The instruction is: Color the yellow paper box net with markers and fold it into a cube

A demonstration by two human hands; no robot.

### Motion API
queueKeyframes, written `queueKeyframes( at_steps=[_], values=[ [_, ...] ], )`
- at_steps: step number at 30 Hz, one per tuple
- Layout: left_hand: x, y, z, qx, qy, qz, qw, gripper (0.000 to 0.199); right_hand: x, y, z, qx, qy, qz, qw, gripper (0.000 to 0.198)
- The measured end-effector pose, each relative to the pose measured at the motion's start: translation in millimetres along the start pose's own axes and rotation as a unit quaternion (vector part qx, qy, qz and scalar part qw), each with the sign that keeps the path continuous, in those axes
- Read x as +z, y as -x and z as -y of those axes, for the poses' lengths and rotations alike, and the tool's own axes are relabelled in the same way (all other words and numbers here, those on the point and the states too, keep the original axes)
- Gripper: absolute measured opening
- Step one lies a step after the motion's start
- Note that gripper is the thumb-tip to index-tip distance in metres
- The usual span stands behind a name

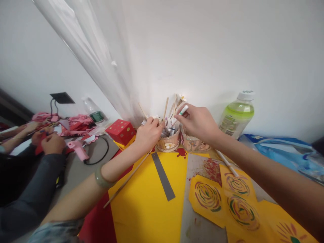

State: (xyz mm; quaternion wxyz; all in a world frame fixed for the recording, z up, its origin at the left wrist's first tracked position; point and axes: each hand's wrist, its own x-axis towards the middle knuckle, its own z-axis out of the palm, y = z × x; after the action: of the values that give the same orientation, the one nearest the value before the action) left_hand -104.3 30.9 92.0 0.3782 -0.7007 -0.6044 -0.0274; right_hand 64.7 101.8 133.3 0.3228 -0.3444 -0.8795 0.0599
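My right hand [198, 120] pinches a white marker [180, 114] with a green band, held tilted above a decorated cup [169, 141]. Markers and thin wooden sticks [166, 107] stand in that cup. At the cup's left side, my left hand [149, 131] has its fingers curled down among the pens; its fingertips and whatever they grip are hidden. A second decorated cup [193, 143] stands just right of the first, under my right wrist. In front lies yellow paper [149, 206] with a grey strip [163, 177] on it. A thin stick [126, 184] lies along its left side.
Painted yellow cutouts [207, 195] lie at right, near a bottle of green liquid [237, 116] and a blue plastic bag [283, 155]. A red box [120, 131] stands left. Farther left are a pink glue gun [78, 151] and another person's hands [52, 143] holding red material.
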Motion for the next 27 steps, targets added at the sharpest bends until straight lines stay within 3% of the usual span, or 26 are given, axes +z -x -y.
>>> queueKeyframes(
  at_steps=[11, 20, 27],
  values=[
    [-5.5, -16.6, -11.4, -0.1, 0.015, 0.046, 0.994, 0.025, 4.3, 5.3, -2.9, 0.013, 0.055, 0.062, 0.996, 0.019],
    [-4.3, -26.1, -9.7, -0.138, 0.117, 0.08, 0.98, 0.023, 33.7, 8.6, -9.5, 0.011, 0.064, 0.146, 0.987, 0.019],
    [-6.8, -29.8, -5.9, -0.205, 0.229, 0.004, 0.952, 0.017, 34.7, 13.4, -10.6, 0.0, 0.046, 0.159, 0.986, 0.018]
  ],
)
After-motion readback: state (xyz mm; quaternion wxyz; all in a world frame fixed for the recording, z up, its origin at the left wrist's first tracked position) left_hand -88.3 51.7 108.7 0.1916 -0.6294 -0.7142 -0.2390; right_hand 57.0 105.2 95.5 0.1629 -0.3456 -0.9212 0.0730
